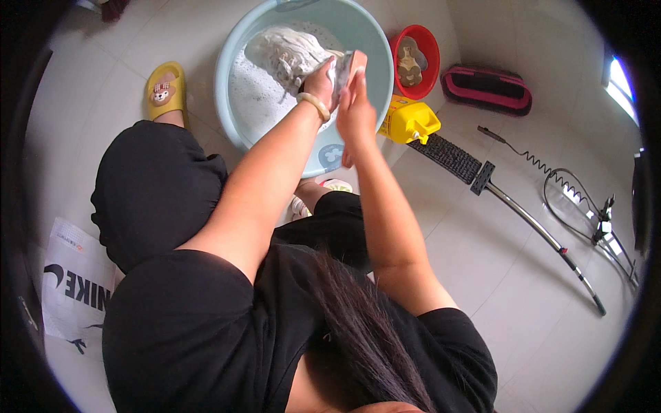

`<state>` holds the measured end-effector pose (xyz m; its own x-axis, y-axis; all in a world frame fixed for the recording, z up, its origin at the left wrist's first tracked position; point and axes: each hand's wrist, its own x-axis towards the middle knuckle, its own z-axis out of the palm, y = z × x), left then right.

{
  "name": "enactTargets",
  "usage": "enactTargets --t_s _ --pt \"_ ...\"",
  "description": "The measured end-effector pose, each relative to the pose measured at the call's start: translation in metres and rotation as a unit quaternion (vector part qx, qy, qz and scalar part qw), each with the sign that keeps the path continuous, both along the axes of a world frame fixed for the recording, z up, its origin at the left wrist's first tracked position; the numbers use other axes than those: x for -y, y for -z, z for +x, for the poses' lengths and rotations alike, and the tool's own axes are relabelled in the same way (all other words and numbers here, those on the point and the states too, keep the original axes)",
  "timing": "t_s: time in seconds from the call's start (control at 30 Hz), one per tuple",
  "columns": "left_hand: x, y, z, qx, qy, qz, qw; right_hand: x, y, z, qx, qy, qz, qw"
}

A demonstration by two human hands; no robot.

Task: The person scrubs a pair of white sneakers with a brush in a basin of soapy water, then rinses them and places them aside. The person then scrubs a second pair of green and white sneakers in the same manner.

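A light blue plastic basin (225,103) holds sudsy water (253,111) in front of me. Crumpled, wet whitish fabric (289,54) rises out of the foam. My left hand (320,85), with a pale bangle on its wrist, grips a gathered end of this fabric at the basin's right side. Against that end lies the head of a pinkish-orange scrubbing brush (358,61). My right hand (357,116), slightly blurred, is closed around the brush, whose handle end shows below the palm. The fingers partly hide where bristles and fabric meet.
Right of the basin stand a red bucket (435,64) with a bear-shaped item inside and a yellow jug (413,118). A flat mop (526,211), a black-and-pink container (488,89) and a coiled cable (534,162) lie beyond. A Nike bag (77,284) is at left.
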<state>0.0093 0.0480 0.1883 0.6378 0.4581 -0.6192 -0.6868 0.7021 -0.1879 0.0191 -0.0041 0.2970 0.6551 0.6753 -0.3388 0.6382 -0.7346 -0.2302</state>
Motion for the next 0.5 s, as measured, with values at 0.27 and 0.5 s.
enactTargets --t_s 0.27,0.5 --pt "0.016 0.008 -0.004 -0.027 0.072 -0.018 0.997 0.001 0.010 0.017 0.005 -0.010 -0.022 1.000" --pt "0.001 0.027 -0.022 -0.045 0.164 0.002 0.985 0.047 0.006 -0.034 -0.073 -0.054 -0.029 0.995"
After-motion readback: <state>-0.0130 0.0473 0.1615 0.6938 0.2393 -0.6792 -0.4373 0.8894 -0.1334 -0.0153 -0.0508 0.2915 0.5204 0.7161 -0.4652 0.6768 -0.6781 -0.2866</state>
